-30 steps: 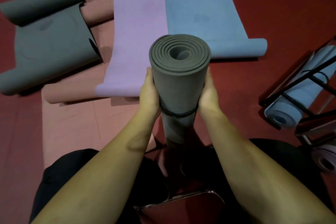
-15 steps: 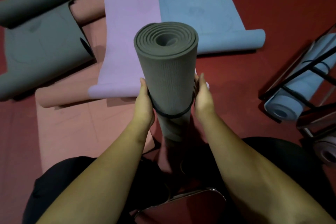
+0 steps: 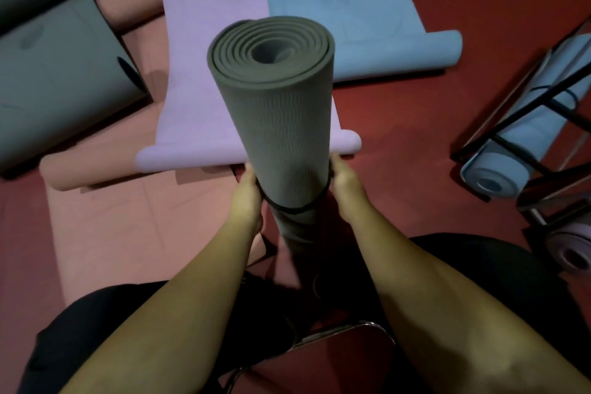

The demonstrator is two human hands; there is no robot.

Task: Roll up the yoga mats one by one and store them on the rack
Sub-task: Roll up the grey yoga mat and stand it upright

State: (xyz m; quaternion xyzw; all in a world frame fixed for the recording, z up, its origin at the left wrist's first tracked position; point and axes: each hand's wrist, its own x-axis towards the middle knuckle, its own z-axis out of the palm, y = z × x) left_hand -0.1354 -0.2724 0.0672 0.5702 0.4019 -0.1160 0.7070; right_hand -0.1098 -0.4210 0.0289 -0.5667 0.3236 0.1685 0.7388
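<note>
A rolled grey yoga mat (image 3: 281, 125) stands upright in front of me, its spiral end facing the camera. A thin black band (image 3: 297, 209) circles its lower part. My left hand (image 3: 248, 195) and my right hand (image 3: 347, 184) sit on either side of the roll at the band, fingers curled onto it. The black metal rack (image 3: 511, 137) stands at the right; a rolled blue mat (image 3: 524, 150) lies in it and a rolled purple mat (image 3: 572, 253) below.
Unrolled mats lie on the red floor ahead: grey (image 3: 57, 73) at left, pink (image 3: 128, 217) under it, purple (image 3: 208, 73) in the middle, blue (image 3: 345, 9) behind right. My dark-clad knees flank a chair edge (image 3: 351, 329) below.
Both hands have slid down the grey roll, taking the black band lower. The roll's top end now rises closer to the camera.
</note>
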